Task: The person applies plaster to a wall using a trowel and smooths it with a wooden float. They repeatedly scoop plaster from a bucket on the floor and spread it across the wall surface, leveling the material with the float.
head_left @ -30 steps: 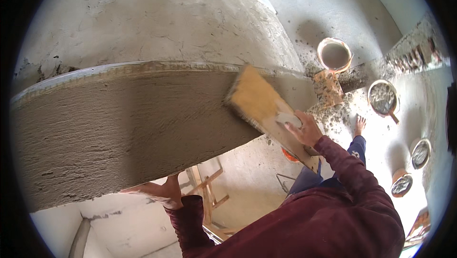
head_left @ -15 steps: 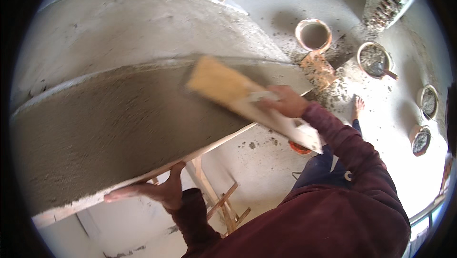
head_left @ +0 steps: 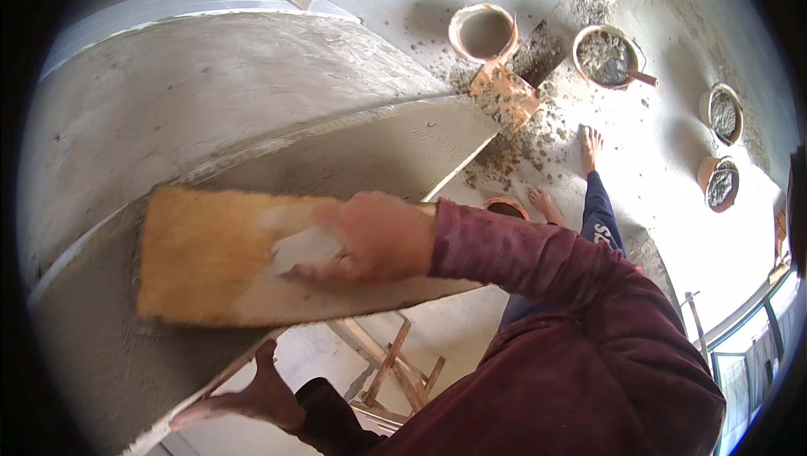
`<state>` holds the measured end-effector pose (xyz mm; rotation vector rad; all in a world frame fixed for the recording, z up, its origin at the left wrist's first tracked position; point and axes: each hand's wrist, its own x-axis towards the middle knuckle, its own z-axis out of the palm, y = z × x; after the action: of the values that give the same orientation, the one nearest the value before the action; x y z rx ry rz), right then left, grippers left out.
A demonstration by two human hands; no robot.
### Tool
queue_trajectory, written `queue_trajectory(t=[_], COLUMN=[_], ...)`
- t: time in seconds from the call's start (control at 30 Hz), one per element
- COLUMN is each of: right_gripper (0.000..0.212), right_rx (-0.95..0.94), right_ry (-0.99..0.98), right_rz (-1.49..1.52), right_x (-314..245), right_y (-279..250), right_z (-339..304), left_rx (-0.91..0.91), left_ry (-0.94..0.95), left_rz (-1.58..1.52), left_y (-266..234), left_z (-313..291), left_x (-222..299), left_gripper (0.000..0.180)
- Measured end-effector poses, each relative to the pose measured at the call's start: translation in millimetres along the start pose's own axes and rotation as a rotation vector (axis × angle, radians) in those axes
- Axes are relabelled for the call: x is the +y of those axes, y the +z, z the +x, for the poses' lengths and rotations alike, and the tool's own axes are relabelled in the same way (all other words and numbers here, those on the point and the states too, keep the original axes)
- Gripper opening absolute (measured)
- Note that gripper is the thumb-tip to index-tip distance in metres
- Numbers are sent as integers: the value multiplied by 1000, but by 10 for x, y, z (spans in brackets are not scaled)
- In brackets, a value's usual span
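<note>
My right hand is wrapped round the pale handle of a long wooden plastering float. The float lies across a band of wet grey mortar, its broad yellowish end to the left and its near edge reaching over the wooden edging board. Lower down, my left hand holds that board from its outer side, thumb up at the rim and fingers stretched along it. The float's underside is hidden, as are parts of the left fingers.
A mortar bucket stands beyond a mortar-splashed board. Another bucket holds a trowel. Two smaller buckets stand at right. A wooden trestle is below the edging. Mortar crumbs dot the floor near my bare feet.
My right hand has swept the float left and nearer, turning it from slanted to nearly level across the mortar. My left hand stays at the board's edge. The whole view has shifted.
</note>
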<state>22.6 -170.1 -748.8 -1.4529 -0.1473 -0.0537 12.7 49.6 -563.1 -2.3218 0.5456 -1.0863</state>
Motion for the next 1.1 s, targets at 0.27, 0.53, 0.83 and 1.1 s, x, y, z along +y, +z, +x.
queue_trajectory(t=[0.27, 0.53, 0.83, 1.1], right_gripper=[53, 53, 58, 53], right_rx=[54, -83, 51, 59], right_ry=[425, 230, 329, 334], right_rz=[-51, -65, 188, 61], right_x=[2138, 1520, 2315, 2364], right_y=[-223, -193, -68, -303], right_z=[-882, -276, -1070, -249], left_rx=[14, -105, -285, -154], left_ry=[27, 164, -135, 117], left_rz=[133, 207, 189, 312], left_y=[54, 52, 24, 22], left_z=[-47, -344, -606, -364], left_x=[0, -899, -1306, -966], left_gripper=[143, 138, 132, 133])
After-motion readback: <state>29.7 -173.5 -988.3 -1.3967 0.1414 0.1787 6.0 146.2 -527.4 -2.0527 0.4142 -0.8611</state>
